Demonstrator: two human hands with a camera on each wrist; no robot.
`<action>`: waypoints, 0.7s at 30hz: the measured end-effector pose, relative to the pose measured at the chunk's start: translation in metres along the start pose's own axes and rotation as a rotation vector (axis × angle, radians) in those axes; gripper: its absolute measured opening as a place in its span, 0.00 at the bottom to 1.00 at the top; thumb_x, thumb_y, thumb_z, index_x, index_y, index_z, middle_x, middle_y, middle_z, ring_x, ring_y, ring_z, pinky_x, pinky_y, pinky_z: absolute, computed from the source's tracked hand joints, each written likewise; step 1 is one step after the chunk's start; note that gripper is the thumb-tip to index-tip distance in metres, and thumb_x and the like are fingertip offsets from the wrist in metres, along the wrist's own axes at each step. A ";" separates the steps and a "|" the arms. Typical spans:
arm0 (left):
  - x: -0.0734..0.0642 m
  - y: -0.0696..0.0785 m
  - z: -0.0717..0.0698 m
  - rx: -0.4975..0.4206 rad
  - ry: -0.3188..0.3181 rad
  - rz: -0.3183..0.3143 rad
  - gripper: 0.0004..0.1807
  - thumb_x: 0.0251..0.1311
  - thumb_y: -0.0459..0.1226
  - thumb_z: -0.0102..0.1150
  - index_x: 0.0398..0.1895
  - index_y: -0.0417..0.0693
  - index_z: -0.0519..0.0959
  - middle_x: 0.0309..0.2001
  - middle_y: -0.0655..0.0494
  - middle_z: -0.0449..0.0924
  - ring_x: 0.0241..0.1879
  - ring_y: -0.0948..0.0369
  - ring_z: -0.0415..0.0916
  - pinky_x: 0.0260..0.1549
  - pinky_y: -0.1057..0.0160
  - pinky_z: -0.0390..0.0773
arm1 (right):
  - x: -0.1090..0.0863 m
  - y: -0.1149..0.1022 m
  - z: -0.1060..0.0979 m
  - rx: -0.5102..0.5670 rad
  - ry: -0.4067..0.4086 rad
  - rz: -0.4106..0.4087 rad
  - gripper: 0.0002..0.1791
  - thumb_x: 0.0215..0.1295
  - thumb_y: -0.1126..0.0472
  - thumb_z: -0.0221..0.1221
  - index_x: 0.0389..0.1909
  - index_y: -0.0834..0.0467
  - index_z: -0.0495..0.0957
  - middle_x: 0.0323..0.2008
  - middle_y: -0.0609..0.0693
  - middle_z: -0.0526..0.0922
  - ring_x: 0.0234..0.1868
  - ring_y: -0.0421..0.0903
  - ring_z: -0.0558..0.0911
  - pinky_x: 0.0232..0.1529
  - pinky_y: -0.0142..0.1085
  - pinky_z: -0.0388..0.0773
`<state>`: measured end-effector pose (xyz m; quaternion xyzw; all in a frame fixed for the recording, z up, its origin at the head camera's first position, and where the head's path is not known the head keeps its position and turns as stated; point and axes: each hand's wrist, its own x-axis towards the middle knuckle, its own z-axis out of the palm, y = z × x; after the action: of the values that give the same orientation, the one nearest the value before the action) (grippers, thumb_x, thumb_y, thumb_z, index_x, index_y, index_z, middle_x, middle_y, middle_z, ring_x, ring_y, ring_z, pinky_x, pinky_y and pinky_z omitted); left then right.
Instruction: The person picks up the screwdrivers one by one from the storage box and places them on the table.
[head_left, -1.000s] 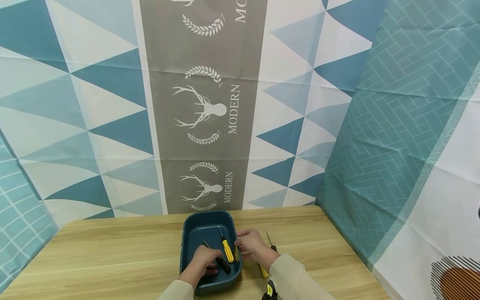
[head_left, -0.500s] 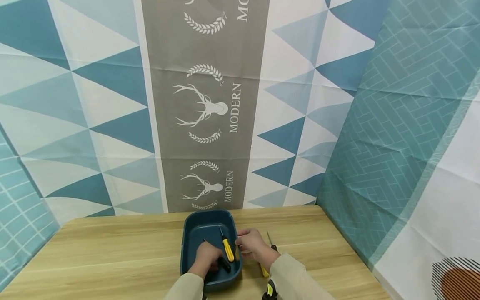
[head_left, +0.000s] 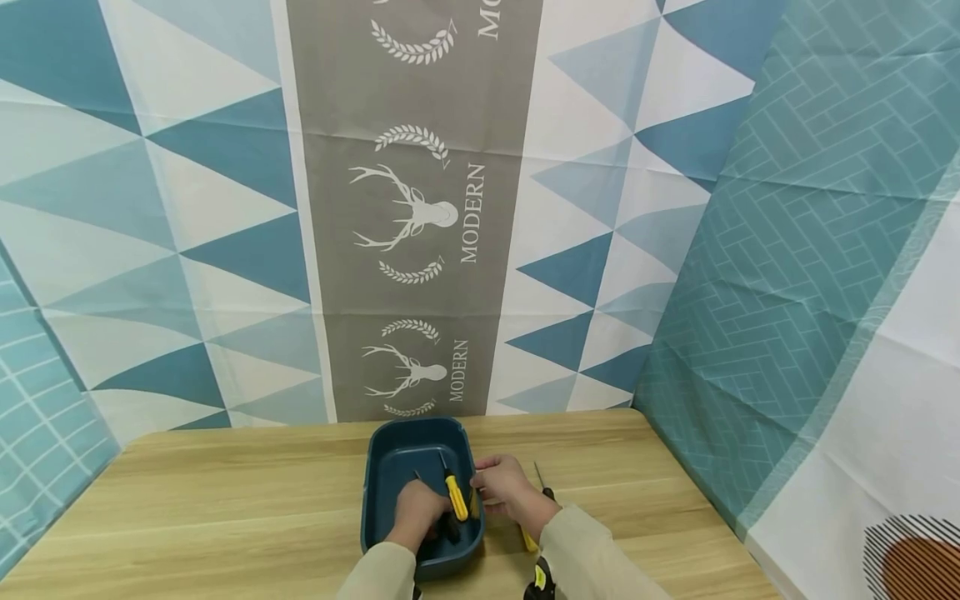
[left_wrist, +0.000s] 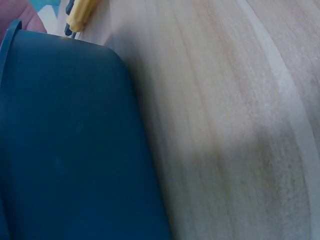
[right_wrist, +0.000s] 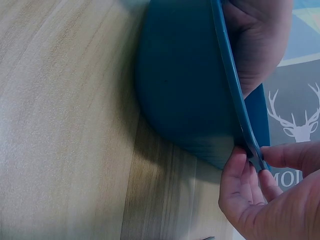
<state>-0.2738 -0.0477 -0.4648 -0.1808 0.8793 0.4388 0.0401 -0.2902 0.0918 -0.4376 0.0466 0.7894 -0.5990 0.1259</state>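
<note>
A dark blue plastic bin (head_left: 390, 446) stands on the wooden table. My right hand (head_left: 504, 485) pinches its right rim, thumb on one side and fingers on the other, as the right wrist view shows with the hand (right_wrist: 265, 200) at the rim (right_wrist: 237, 100). Inside the bin, my left hand (head_left: 420, 508) holds a black-handled screwdriver (head_left: 452, 528) around its middle; the fingers are mostly hidden beneath the hand. Just right of it in the bin lies a yellow-handled screwdriver (head_left: 455, 497). The left wrist view shows mainly the bin's outer wall (left_wrist: 65, 125).
Right of the bin, partly under the right forearm, lie a black-handled tool (head_left: 548, 493) with a thin shaft and a yellow handle (head_left: 528, 540). A black object with a yellow mark (head_left: 539, 579) is by the right sleeve. A patterned cloth (head_left: 408, 250) hangs behind the table.
My left hand has shifted slightly right and forward in the bin, covering more of the black-handled screwdriver, whose tip has moved a little right. My right hand stays at the rim.
</note>
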 end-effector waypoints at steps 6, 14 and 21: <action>0.001 0.000 -0.001 -0.043 -0.009 -0.020 0.16 0.46 0.30 0.62 0.35 0.26 0.71 0.24 0.43 0.70 0.16 0.56 0.75 0.17 0.62 0.78 | -0.001 -0.001 0.000 -0.003 -0.003 -0.002 0.16 0.59 0.70 0.56 0.49 0.66 0.71 0.35 0.55 0.77 0.29 0.48 0.76 0.28 0.39 0.76; 0.007 -0.009 -0.004 -0.174 -0.086 -0.058 0.16 0.45 0.30 0.57 0.37 0.28 0.70 0.27 0.43 0.70 0.25 0.52 0.73 0.22 0.56 0.80 | -0.002 0.000 0.001 -0.004 0.000 0.000 0.17 0.59 0.69 0.56 0.50 0.66 0.71 0.36 0.56 0.77 0.30 0.48 0.76 0.28 0.38 0.76; 0.006 -0.013 -0.018 -0.374 -0.227 -0.132 0.24 0.48 0.31 0.54 0.49 0.26 0.65 0.35 0.42 0.69 0.32 0.52 0.74 0.28 0.58 0.81 | -0.002 -0.001 0.001 -0.001 -0.007 -0.008 0.17 0.60 0.70 0.55 0.50 0.66 0.70 0.37 0.56 0.77 0.30 0.49 0.76 0.27 0.37 0.75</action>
<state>-0.2736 -0.0708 -0.4646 -0.1917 0.7589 0.6079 0.1330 -0.2880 0.0907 -0.4364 0.0414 0.7894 -0.5993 0.1262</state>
